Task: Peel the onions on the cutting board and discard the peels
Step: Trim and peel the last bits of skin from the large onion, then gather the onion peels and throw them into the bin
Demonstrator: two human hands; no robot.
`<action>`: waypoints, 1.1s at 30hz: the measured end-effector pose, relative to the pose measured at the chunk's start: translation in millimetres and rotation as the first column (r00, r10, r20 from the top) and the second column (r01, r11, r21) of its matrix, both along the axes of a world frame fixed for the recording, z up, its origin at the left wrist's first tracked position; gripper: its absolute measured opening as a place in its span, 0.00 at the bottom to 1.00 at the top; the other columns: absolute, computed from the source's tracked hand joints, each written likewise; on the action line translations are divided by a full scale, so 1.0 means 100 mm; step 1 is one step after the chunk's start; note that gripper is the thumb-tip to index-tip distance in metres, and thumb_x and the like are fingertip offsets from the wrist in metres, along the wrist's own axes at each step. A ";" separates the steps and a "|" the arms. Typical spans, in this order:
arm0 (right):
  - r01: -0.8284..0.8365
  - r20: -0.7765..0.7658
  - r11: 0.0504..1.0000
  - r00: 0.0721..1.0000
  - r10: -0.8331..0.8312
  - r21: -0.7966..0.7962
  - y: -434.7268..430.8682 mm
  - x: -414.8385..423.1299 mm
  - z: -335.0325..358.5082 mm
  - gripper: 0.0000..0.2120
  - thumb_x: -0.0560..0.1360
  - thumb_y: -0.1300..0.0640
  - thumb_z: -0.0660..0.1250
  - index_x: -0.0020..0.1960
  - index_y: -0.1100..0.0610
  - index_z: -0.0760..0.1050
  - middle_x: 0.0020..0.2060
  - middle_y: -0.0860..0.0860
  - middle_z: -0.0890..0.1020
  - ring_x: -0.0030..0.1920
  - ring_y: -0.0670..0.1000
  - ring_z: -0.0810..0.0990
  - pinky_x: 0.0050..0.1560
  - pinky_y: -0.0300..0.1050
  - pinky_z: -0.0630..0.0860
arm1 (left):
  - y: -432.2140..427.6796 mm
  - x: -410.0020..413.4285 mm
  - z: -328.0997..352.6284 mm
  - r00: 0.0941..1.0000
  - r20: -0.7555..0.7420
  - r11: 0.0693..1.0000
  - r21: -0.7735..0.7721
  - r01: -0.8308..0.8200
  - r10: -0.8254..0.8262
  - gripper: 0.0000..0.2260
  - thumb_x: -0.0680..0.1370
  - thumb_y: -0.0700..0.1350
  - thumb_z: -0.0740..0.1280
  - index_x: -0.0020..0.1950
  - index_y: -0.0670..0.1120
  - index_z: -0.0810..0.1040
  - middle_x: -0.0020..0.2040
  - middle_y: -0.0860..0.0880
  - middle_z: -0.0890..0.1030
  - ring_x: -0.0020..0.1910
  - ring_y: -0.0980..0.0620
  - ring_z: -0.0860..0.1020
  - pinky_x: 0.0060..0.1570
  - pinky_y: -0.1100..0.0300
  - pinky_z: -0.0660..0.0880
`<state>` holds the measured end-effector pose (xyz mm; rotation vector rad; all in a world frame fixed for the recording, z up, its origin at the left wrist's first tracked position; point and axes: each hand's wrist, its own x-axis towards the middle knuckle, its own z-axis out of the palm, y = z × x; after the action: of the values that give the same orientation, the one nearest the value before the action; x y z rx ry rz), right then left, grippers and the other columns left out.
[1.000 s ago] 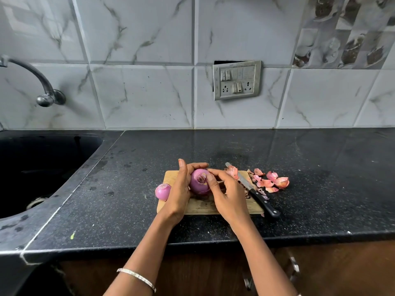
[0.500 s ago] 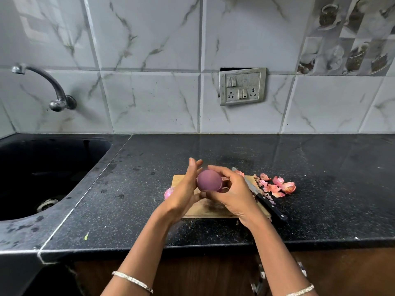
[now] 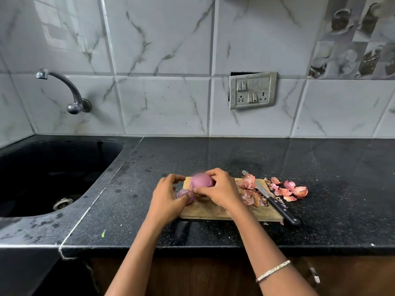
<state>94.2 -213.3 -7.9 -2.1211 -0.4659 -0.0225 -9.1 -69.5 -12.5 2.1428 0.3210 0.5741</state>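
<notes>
A wooden cutting board [image 3: 215, 211] lies on the black counter near its front edge. My right hand [image 3: 220, 190] grips a peeled purple onion [image 3: 201, 181] just above the board's far left part. A second, smaller peeled onion [image 3: 184, 194] sits at the board's left edge, and my left hand [image 3: 165, 198] curls around it with the thumb against its side. Loose papery peels [image 3: 250, 193] lie heaped on the board's right half, and more peels [image 3: 290, 189] are scattered on the counter beyond it.
A black-handled knife [image 3: 271, 198] lies diagonally across the board's right end, handle toward me. A dark sink [image 3: 42, 176] with a drain fills the left; a tap [image 3: 68, 92] juts from the tiled wall. A switch plate [image 3: 252, 90] hangs on the wall.
The head camera has shifted left and closer. My right hand has taken the big onion alone and lowered it toward the board; my left hand has dropped to the smaller onion.
</notes>
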 end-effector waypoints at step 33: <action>0.528 0.318 0.712 0.849 -0.422 -0.463 -1.33 -0.31 0.02 0.11 0.79 0.54 0.69 0.60 0.55 0.81 0.53 0.52 0.82 0.55 0.55 0.80 0.53 0.51 0.77 | -0.76 0.02 -0.03 0.972 0.205 0.956 0.288 0.055 -0.118 0.10 0.74 0.41 0.75 0.54 0.49 0.81 0.53 0.56 0.79 0.50 0.62 0.78 0.52 0.68 0.75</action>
<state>63.7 -346.1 -6.0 -2.7671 0.0044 -0.4488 -7.1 -145.3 -15.3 2.3215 0.0210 0.8393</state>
